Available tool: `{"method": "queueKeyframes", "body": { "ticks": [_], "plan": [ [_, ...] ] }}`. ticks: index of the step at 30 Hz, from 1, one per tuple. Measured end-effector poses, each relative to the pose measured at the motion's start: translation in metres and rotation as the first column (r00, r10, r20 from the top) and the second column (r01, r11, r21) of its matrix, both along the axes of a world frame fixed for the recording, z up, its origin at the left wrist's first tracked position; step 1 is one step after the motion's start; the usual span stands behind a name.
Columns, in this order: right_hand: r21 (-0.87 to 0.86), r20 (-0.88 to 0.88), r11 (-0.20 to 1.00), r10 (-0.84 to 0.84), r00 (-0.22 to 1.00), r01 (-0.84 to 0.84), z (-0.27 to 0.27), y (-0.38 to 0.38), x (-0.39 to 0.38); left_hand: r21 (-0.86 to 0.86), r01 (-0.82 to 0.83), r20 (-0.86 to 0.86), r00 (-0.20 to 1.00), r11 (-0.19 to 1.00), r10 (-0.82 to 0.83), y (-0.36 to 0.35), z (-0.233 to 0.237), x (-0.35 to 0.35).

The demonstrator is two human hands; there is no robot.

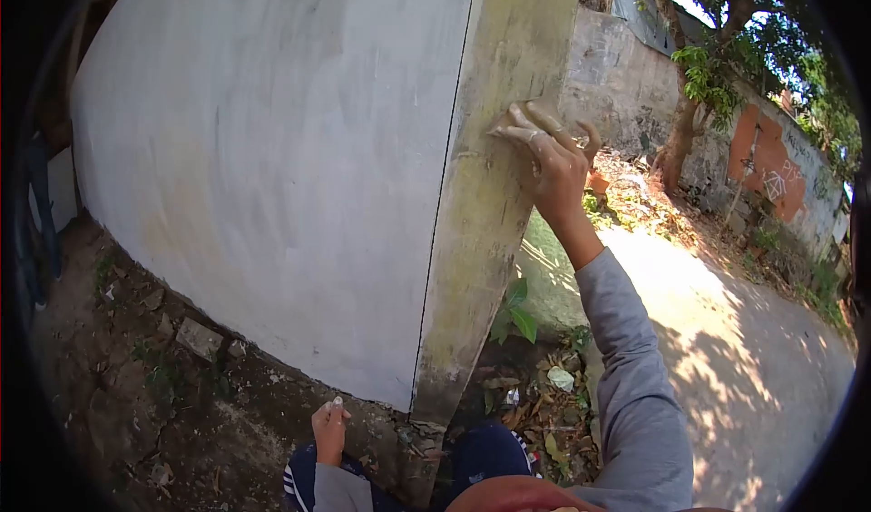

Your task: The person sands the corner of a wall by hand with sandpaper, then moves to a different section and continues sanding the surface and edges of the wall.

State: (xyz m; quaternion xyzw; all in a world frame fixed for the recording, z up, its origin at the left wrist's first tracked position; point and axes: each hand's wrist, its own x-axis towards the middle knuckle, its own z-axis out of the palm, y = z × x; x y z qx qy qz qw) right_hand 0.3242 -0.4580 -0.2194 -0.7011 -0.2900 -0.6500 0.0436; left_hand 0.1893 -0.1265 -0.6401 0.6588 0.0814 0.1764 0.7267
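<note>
One right hand [549, 153] | fingers bent, hold unclear | stained pillar [472, 249] against its fingertips

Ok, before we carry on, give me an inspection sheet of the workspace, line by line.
Surface: white-coated wall, streaky and unevenly toned; a dark gap parts it from a yellowish, stained wall strip.
Things at hand: right fingertips meet the yellowish wall strip; any item under them can't be made out.
Clutter: broken grey block and rubble along the wall's foot; leaf litter right of the strip's base.
Hands: right hand raised, fingers bent, pale residue on them; left hand low, fingers curled, contents unclear.
Cables: nothing seen.
Surroundings: tree, graffitied boundary wall with an orange patch, sun-dappled path.
</note>
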Motion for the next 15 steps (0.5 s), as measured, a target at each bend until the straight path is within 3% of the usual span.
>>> {"method": "queueKeyframes", "body": {
  "ticks": [1,3,4,6,9,10,12,14,15],
  "plan": [
    [-0.23,-0.028,0.973,-0.021,0.999,0.014,-0.022,0.001,0.001,-0.016,-0.003,-0.021,1.0,1.0,0.002,-0.001,0.002,-0.003],
    [-0.612,-0.062,0.787,-0.15,0.987,0.081,-0.047,-0.008,-0.007,-0.055,-0.026,-0.051,0.998,0.998,0.023,0.0,-0.003,-0.005],
    [-0.609,-0.065,0.789,-0.151,0.986,0.081,-0.024,-0.018,-0.006,-0.051,-0.025,-0.053,0.998,0.998,0.022,0.001,-0.008,0.0],
    [-0.16,0.231,0.957,-0.202,0.952,0.242,0.046,-0.025,-0.009,-0.121,-0.057,-0.071,0.996,0.991,0.049,0.002,-0.016,0.002],
    [-0.225,0.121,0.966,-0.101,0.988,0.126,0.024,-0.029,0.001,-0.154,-0.007,-0.069,0.998,0.988,-0.004,0.001,-0.013,0.005],
    [-0.337,-0.029,0.941,-0.047,0.998,0.035,-0.004,-0.028,-0.006,-0.205,0.03,-0.021,0.999,0.978,-0.035,-0.001,-0.008,0.003],
    [-0.548,0.04,0.818,-0.184,0.982,0.175,0.002,-0.04,-0.008,-0.197,0.009,-0.036,0.999,0.98,-0.016,-0.001,-0.007,-0.001],
    [-0.394,0.151,0.898,-0.144,0.978,0.193,0.057,-0.036,-0.004,-0.184,-0.028,-0.025,0.999,0.983,0.023,0.0,-0.011,0.005],
    [-0.251,0.094,0.958,-0.117,0.989,0.137,0.075,-0.04,0.007,-0.167,-0.018,-0.051,0.999,0.986,0.009,0.0,-0.014,0.007]
  ]
}}
